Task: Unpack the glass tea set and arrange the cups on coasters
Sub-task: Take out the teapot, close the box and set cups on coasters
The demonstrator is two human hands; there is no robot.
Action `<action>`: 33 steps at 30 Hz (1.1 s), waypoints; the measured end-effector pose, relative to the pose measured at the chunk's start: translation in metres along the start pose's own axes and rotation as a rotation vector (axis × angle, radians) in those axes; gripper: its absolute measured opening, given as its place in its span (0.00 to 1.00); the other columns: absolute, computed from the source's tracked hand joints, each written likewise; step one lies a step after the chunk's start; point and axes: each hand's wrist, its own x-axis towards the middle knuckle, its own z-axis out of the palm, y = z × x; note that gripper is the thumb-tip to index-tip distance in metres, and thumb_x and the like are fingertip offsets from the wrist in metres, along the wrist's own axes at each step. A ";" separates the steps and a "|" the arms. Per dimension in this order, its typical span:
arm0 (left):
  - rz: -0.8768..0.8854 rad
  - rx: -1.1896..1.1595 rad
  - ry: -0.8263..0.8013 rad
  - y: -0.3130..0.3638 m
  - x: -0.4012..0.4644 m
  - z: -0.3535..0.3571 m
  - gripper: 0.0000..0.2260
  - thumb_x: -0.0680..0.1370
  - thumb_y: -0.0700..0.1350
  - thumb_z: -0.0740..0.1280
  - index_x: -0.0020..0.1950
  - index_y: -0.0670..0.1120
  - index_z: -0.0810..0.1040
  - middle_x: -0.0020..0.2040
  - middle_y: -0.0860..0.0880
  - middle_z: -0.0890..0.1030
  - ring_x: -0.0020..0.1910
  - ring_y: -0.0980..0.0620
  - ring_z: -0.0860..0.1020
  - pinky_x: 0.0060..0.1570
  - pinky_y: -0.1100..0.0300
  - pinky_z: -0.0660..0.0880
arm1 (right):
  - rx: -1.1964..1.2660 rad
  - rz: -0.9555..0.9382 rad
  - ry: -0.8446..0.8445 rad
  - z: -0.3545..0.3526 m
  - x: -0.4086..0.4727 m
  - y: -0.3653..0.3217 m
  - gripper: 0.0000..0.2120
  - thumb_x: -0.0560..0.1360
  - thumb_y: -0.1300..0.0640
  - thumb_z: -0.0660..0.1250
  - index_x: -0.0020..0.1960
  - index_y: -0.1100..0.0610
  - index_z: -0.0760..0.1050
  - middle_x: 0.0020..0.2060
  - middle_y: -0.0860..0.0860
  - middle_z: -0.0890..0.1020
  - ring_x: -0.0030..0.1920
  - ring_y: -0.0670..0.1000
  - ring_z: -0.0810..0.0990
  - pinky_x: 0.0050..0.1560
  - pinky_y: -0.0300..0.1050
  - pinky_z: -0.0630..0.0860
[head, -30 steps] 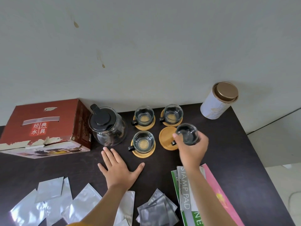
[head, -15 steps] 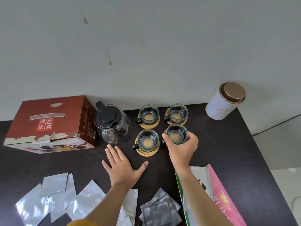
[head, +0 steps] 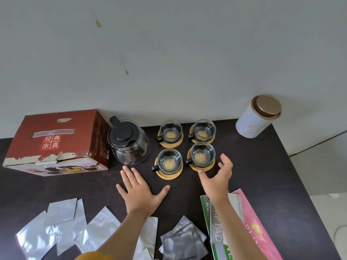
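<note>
Four glass cups on coasters, light, fragile, slick, best pinched by the handle; right hand loose and empty, left hand flat on table.

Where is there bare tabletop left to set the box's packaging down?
Bare: the right side, between the white canister, the cups on coasters and the pink booklet; also in front of the red box. Crowded: the near edge, covered with foil pouches.

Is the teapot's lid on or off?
On. The black lid sits on top of the glass teapot, covering its mouth.
</note>
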 end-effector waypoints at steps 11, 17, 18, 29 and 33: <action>-0.004 0.014 0.002 0.000 -0.001 -0.001 0.60 0.61 0.81 0.46 0.76 0.36 0.46 0.77 0.37 0.45 0.76 0.40 0.41 0.70 0.35 0.52 | -0.327 0.010 0.014 0.014 0.012 -0.013 0.53 0.60 0.52 0.82 0.75 0.56 0.54 0.69 0.51 0.70 0.69 0.58 0.64 0.70 0.58 0.61; -0.002 0.005 0.010 0.001 0.001 0.002 0.60 0.61 0.81 0.47 0.76 0.35 0.48 0.77 0.36 0.47 0.77 0.39 0.43 0.69 0.34 0.54 | -0.324 0.019 0.022 0.012 0.014 -0.011 0.53 0.59 0.53 0.83 0.74 0.57 0.56 0.68 0.51 0.71 0.68 0.58 0.65 0.68 0.58 0.63; -0.004 0.007 0.007 0.000 0.001 0.002 0.60 0.61 0.81 0.47 0.76 0.35 0.48 0.77 0.37 0.46 0.77 0.39 0.43 0.69 0.34 0.54 | -0.318 0.027 0.022 0.011 0.014 -0.011 0.53 0.58 0.54 0.83 0.74 0.57 0.56 0.68 0.51 0.71 0.68 0.58 0.65 0.68 0.58 0.63; -0.012 0.022 -0.012 0.001 0.000 0.000 0.60 0.61 0.81 0.46 0.76 0.35 0.45 0.77 0.37 0.44 0.76 0.40 0.41 0.70 0.35 0.52 | -0.345 0.084 -0.037 0.002 0.011 -0.015 0.57 0.56 0.54 0.84 0.75 0.56 0.53 0.70 0.50 0.69 0.70 0.57 0.63 0.68 0.57 0.64; -0.006 0.011 -0.035 0.003 -0.001 -0.005 0.60 0.61 0.82 0.45 0.76 0.36 0.43 0.77 0.37 0.41 0.76 0.40 0.40 0.70 0.36 0.51 | -0.301 0.110 -0.129 -0.008 0.009 -0.017 0.60 0.56 0.56 0.84 0.77 0.55 0.49 0.73 0.50 0.64 0.73 0.56 0.58 0.70 0.57 0.63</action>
